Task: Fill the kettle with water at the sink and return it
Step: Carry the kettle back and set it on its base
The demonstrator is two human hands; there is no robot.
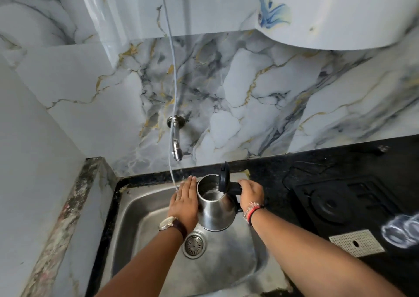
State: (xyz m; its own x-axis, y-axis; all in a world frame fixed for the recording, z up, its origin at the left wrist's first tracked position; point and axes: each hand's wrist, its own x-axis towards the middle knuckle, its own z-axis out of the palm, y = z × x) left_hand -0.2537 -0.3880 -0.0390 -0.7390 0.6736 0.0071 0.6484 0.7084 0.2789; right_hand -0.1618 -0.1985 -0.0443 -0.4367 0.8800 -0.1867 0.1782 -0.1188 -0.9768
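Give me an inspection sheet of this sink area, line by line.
Surface: steel sink, black counter.
Job's things: steel kettle held over the sink, black lid open upright; wall tap behind it, no stream discernible.
Clutter: perforated metal plate, blurred glassware.
Grippers: left hand flat against the kettle's side; right hand grips the handle.
Cables: thin hose hangs down the wall into the sink.
Surroundings: marble-pattern tiles, black stove.

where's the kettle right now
In the head view, the kettle is held over the sink, below the wall tap, between the left hand and right hand.
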